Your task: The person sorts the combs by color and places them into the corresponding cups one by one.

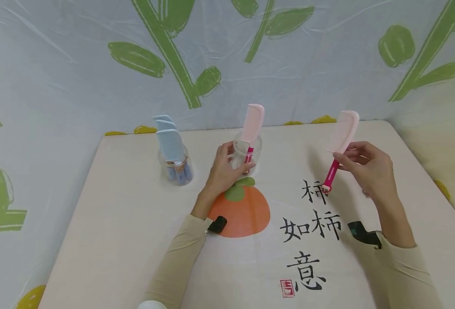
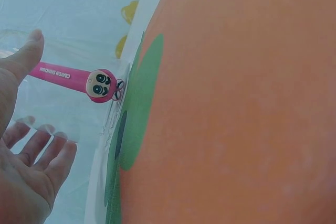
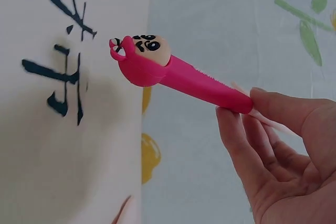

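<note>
In the head view my left hand (image 1: 221, 169) grips a clear jar (image 1: 257, 158) from its left side, thumb across the front. A pink comb (image 1: 253, 123) stands inside that jar, teeth end up. The left wrist view shows its magenta handle (image 2: 63, 77) through the clear wall, with a cartoon-face end at the jar's bottom. My right hand (image 1: 375, 171) pinches a second pink comb (image 1: 345, 131) between thumb and fingers, raised above the table. Its magenta handle (image 3: 205, 85) points down, ending in a similar cartoon head (image 3: 144, 61).
Left of the gripped jar, another clear jar (image 1: 182, 177) holds several light blue combs (image 1: 171, 146). The table (image 1: 115, 206) bears a printed orange persimmon (image 1: 246, 214) and black characters (image 1: 307, 274). A white curtain (image 1: 76, 86) with green plants hangs behind the table's far edge.
</note>
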Available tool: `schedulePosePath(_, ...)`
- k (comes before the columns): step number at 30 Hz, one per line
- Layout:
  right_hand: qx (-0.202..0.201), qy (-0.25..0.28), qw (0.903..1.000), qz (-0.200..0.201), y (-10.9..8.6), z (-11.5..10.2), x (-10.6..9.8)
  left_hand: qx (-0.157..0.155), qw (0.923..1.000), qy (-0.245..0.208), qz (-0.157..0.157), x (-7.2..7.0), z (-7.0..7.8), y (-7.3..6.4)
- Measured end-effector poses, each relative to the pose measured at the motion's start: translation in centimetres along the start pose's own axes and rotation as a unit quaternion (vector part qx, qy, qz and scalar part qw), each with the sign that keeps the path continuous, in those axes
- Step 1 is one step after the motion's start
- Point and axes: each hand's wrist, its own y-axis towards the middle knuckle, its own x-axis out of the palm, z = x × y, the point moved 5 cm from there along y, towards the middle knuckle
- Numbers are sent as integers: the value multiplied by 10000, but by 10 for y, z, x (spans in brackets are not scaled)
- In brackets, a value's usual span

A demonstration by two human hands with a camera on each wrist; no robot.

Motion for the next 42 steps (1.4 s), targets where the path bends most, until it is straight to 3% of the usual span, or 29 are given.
schedulePosePath(16, -689, 438, 9965, 161, 6, -39, 19, -14, 10000, -37, 0, 0, 0, 0)
schedulePosePath(31, -1424, 1051, 9839, 227, 9, -66, 34, -85, 10000, 44, -6, 0, 0, 0)
schedulePosePath(42, -1648, 1503, 9748, 83, 11, -80, 43, -122, 9999, 117, 6, 0, -2, 1)
